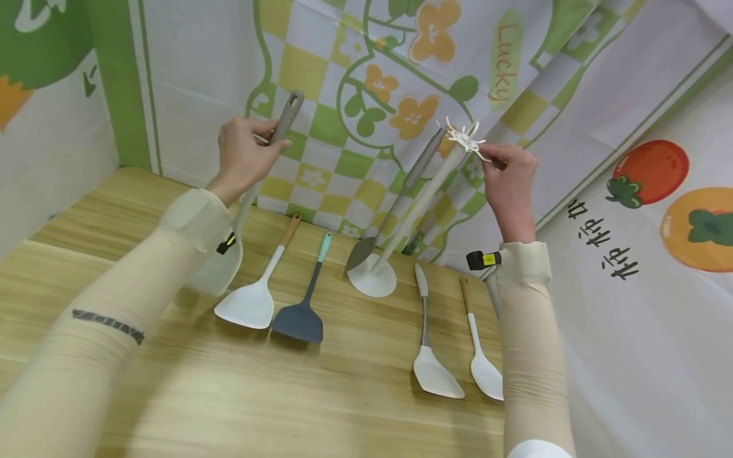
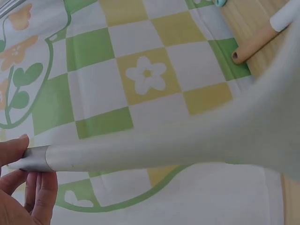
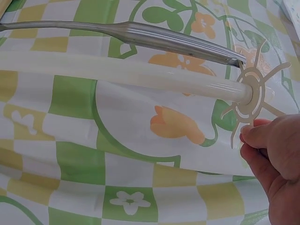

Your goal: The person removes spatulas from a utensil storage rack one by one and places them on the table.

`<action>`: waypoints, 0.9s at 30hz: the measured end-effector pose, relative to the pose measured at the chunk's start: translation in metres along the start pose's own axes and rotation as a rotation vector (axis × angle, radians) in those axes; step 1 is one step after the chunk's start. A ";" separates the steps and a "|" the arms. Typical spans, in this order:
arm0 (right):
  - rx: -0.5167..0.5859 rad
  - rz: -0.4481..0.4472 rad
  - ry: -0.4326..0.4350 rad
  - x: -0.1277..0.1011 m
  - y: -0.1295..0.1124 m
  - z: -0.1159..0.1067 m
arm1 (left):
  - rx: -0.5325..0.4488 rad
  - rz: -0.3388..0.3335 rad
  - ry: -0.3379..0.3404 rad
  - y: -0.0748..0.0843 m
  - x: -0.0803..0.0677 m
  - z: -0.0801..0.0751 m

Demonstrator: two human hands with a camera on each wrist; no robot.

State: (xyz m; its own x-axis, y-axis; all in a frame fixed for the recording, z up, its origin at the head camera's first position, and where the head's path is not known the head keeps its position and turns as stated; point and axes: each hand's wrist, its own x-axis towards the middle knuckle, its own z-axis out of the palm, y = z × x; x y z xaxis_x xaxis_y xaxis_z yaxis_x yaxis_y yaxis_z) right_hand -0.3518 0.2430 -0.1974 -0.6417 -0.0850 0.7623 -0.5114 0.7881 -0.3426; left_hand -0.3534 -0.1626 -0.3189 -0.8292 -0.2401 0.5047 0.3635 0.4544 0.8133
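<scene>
Wooden table (image 1: 189, 394), pale grain, smooth; checked cloth backdrop (image 1: 355, 76) at 12 o'clock. White hanging stand (image 1: 372, 277), round flat base, slim glossy pole tilted toward 1 o'clock, spoked hook ring on top. Right hand (image 1: 509, 184) pinching one spoke; likely to tip if pulled sideways, dropping the grey spatula (image 1: 401, 197) hung there. Left hand (image 1: 243, 156) clenched round the matte handle of a pale silicone turner (image 1: 220, 270), blade at 7 o'clock; could slip if loosened
</scene>
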 end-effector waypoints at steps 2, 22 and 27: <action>-0.005 0.000 -0.006 -0.001 0.000 0.000 | 0.022 0.003 -0.010 -0.004 -0.002 -0.001; 0.003 0.011 -0.020 -0.002 0.003 -0.002 | 0.064 -0.075 -0.037 -0.033 -0.010 0.001; -0.018 0.003 -0.018 0.001 0.001 -0.001 | 0.081 -0.081 -0.035 -0.038 -0.010 0.000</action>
State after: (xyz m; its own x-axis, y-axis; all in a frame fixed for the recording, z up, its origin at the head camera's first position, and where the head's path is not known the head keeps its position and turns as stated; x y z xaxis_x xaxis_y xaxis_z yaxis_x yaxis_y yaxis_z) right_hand -0.3521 0.2440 -0.1968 -0.6537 -0.0936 0.7509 -0.4991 0.7993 -0.3348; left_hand -0.3588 -0.1775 -0.3546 -0.8693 -0.2491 0.4270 0.2607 0.5029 0.8241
